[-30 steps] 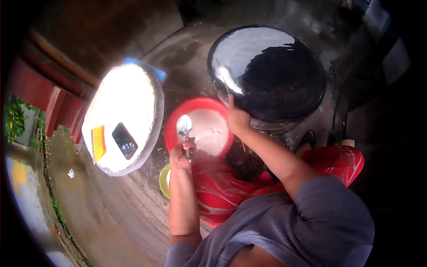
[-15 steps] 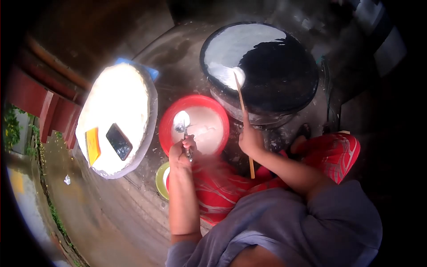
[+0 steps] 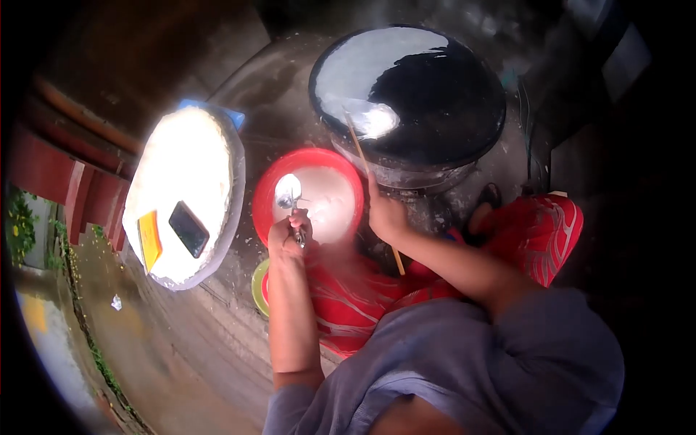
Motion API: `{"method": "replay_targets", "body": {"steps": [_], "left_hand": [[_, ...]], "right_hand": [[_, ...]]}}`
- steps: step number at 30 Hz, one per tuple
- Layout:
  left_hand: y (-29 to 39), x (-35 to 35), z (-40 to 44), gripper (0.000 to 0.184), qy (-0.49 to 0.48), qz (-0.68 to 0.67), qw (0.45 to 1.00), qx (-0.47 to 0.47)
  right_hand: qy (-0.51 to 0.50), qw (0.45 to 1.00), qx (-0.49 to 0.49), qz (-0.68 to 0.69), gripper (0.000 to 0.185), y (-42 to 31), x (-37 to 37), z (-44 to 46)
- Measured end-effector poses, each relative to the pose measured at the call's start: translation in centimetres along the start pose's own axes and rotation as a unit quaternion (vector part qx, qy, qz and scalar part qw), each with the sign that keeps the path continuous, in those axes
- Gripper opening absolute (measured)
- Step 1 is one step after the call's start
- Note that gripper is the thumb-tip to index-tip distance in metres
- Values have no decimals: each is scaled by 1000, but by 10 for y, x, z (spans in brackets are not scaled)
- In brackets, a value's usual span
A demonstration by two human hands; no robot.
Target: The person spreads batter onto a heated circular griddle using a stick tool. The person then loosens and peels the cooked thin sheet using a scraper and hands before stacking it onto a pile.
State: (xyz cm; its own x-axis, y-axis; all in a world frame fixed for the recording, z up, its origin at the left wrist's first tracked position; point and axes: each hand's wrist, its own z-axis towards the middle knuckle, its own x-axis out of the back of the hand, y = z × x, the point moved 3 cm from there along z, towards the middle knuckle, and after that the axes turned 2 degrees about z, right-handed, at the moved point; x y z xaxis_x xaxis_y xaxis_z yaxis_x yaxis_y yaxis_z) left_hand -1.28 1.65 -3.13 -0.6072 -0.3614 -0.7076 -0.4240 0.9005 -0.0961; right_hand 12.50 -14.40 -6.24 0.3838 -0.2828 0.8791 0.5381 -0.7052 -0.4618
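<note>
My left hand (image 3: 288,233) is closed around the handle of a metal ladle (image 3: 288,190). Its bowl hangs over the red basin (image 3: 258,210), which holds milky white batter (image 3: 330,206). My right hand (image 3: 389,219) grips a long thin wooden stick (image 3: 358,147). The stick's far end rests at the near left of a large round black griddle (image 3: 449,105). White batter (image 3: 362,61) coats the griddle's left and far side in a curved band, with a shiny wet patch (image 3: 378,120) beside the stick's tip. Bare black surface shows on the right.
Left of the basin stands an oval tray covered in white (image 3: 181,156), with a dark phone (image 3: 188,229) and a yellow packet (image 3: 149,241) on it. A green-rimmed bowl (image 3: 259,288) sits partly hidden by my left arm. A red ledge (image 3: 54,168) lies at far left.
The stick's tip has moved left across the griddle, and the wet batter near it is spread wider. My left hand keeps the ladle over the basin. The whole view has shifted slightly.
</note>
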Motion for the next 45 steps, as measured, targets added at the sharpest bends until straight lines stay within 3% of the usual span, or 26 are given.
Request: {"method": "replay_targets", "body": {"steps": [1,4,5,8,12,14,15,16,19,21,25,29,32,34,39,40,41,42,43,44,45], "left_hand": [[1,1,3,8,-4,2,1000,6],[2,3,5,10,-17,-19,999,38],[2,2,5,10,-18,-17,999,41],[1,2,8,12,-10,-5,998,56],[-3,-1,7,13,27,14,1000,5],[-5,-3,5,14,2,9,999,35],[-2,1,9,15,-1,7,999,37],[-3,0,10,15,-3,8,999,41],[0,1,13,15,36,4,999,30],[0,3,14,15,35,18,999,30],[2,2,13,15,21,34,999,26],[0,-1,16,14,44,38,998,7],[0,-2,19,14,23,50,998,-16],[-1,-2,16,13,34,42,999,1],[-1,-3,20,12,21,18,1000,1],[-3,-5,20,12,21,19,1000,2],[-3,-6,19,12,26,14,999,-12],[-4,-8,18,12,31,10,999,-26],[-2,-8,19,11,33,14,999,-36],[-2,-9,20,11,35,18,999,-34],[-2,-10,20,11,30,17,999,-19]], "right_hand": [[67,998,-4,0,80,-3,-3,13],[50,995,-78,48,81,23,18,8],[83,995,-46,42,82,36,19,-6],[10,997,-73,37,82,29,46,-50],[8,1000,0,-24,76,29,3,-6],[64,997,-40,5,76,52,12,5],[29,995,-93,15,76,66,42,-17],[68,995,-70,17,77,71,51,-33],[42,995,-91,-1,73,66,48,-44],[83,990,62,-100,69,62,23,-31],[90,993,-21,-67,67,107,53,-30],[133,980,-29,-146,70,127,66,-48],[90,976,11,-201,70,121,63,-44],[55,992,-6,-117,69,151,70,-33],[163,982,-94,-7,57,199,108,-29],[119,942,-157,272,53,204,103,-26],[65,821,-207,529,49,203,94,-23],[73,872,-156,459,47,194,83,-28],[137,937,-44,318,47,179,85,-42],[194,965,68,163,48,166,91,-53],[207,971,72,93,52,176,96,-56]]}}
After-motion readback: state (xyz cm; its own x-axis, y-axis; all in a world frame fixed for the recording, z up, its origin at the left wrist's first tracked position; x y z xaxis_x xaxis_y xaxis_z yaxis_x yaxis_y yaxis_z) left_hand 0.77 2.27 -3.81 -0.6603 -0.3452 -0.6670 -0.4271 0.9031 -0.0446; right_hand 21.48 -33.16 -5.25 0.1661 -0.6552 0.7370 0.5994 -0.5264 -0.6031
